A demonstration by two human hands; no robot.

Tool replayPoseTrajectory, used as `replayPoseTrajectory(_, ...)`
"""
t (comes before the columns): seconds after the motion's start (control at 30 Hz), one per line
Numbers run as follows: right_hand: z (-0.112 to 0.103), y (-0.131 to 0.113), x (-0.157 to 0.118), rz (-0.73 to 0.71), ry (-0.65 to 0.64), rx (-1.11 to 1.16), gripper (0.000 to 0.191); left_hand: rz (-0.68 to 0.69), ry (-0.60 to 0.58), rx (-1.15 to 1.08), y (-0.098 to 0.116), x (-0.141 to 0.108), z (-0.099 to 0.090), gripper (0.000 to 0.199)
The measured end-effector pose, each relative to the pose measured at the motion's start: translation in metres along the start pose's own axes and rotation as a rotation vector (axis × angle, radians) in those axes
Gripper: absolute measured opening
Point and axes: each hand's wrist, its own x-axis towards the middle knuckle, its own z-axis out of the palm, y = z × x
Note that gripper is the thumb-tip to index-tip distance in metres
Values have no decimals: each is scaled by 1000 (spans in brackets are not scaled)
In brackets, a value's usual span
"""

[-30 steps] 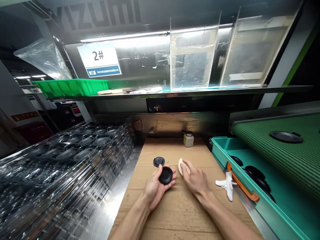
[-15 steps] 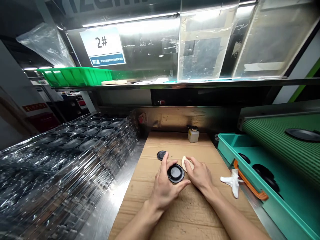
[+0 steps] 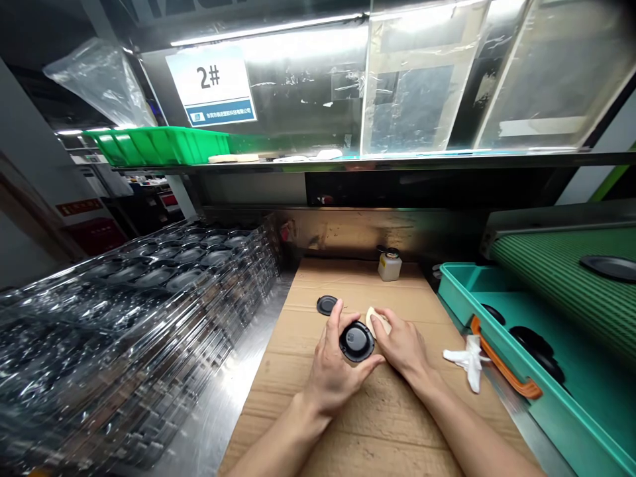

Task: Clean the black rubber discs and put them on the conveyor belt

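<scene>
Left hand [image 3: 332,377] grips round black plastic part [image 3: 356,342] by the rim, likely keeping its face exposed to right hand's [image 3: 403,344] cream pad [image 3: 376,324].

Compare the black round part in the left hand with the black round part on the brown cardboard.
The held part is in the grip of the left hand; the lying part rests on the cardboard. The held part looks larger, the lying part smaller, maybe only because it is farther. Both are black and round.
</scene>
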Motion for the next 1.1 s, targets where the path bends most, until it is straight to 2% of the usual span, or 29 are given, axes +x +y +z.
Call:
replayPoseTrajectory(0.2,1,1,1,-5,-2,2,37,17,-11,78,1,-1,1,96)
replayPoseTrajectory(0.27,1,0,1,-6,-4,8,37,-12,-13,135,1,0,1,88)
replayPoseTrajectory(0.37,1,0,1,-2,-1,9,36,-124,-57,336,-6,3,-3,37)
replayPoseTrajectory(0.4,0,-1,1,2,0,4,36,-157,-74,439,-11,5,-6,27)
replayPoseTrajectory(0.57,0,-1,1,8,-6,-24,36,-192,-93,947,-40,13,-26,38)
replayPoseTrajectory(0.7,1,-1,1,-12,9,-14,35,-260,-106,1109,-38,13,-34,39)
replayPoseTrajectory(0.8,2,0,2,-35,36,-17,34,-357,-56,1165,-22,7,-32,50)
replayPoseTrajectory(0.87,3,0,3,-51,44,-19,33,-414,-79,1212,-14,2,-29,63)
replayPoseTrajectory(0.97,3,1,3,-58,43,-28,33,-418,-171,1216,-10,-3,-31,56)
replayPoseTrajectory(1.03,2,1,3,-58,45,-30,33,-369,-250,1108,-10,-2,-41,47)
replayPoseTrajectory(1.1,2,0,2,-58,49,-27,33,-332,-376,940,-9,1,-57,55)
